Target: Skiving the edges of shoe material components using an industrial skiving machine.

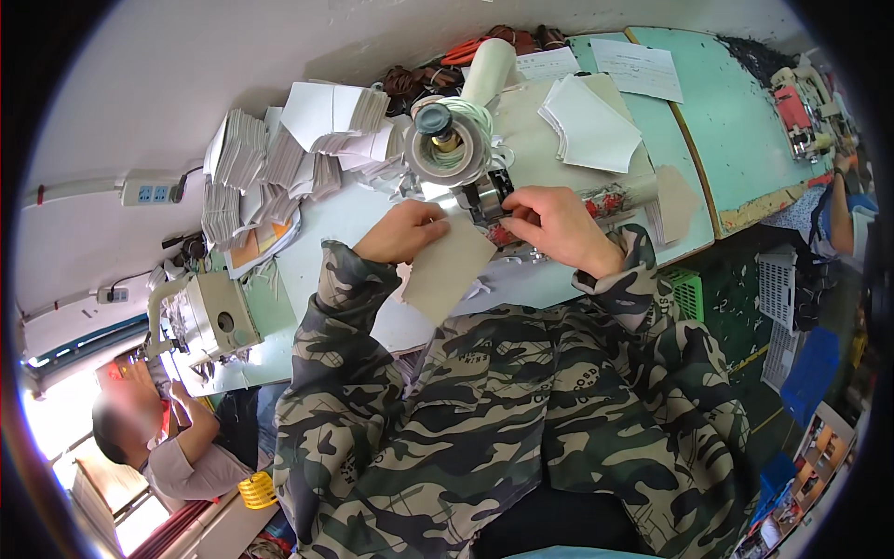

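Observation:
A machine that looks like an industrial sewing machine stands in front of me, with a round cup-shaped part and a dark knob on top. A flat beige-grey cut panel lies at its working end and hangs toward my body. My left hand is closed on the panel's upper left edge, thumb on top. My right hand is at the other side of the machine's head, fingers curled and thumb and fingertips close together; what they pinch, if anything, is too small to make out.
Stacks of white cut pieces stand on the pale table at the left. More white pieces rest on the machine bed. Another machine and a seated person are at the left; a green crate is at the right.

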`<state>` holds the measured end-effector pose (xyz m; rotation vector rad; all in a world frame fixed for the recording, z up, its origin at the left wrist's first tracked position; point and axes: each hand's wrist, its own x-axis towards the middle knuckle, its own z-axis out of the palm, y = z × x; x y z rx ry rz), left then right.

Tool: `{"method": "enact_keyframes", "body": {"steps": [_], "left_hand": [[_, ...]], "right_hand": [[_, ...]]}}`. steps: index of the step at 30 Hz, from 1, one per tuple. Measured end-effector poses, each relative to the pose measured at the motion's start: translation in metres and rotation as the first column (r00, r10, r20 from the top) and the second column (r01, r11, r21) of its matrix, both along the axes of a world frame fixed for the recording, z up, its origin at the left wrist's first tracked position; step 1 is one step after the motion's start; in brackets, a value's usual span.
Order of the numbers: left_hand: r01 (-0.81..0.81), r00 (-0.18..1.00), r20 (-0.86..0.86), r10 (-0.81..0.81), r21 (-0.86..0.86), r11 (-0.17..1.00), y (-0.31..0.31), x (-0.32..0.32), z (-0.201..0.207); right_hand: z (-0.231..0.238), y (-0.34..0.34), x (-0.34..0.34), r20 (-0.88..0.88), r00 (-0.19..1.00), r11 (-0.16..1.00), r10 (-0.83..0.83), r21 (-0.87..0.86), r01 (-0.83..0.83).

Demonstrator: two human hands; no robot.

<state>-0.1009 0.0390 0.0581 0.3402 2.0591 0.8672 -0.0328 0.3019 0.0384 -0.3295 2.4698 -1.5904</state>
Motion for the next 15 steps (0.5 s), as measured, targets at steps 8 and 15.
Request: {"method": "enact_keyframes", "body": {"steps": [8,15], "left_hand": [[0.019,0.988,-0.153,-0.006,0.078,0.997,0.033,-0.001,-0.011],[0.116,0.945,-0.285,-0.159,-0.163,0.980,0.024,0.009,0.006]], "right_hand": [[-0.019,0.005,-0.026,-0.471,0.867,0.926,0.166,0.376,0.027],[-0.004,0.007,-0.029,-0.044,0.971,0.938,0.233,0.272,-0.213]]}}
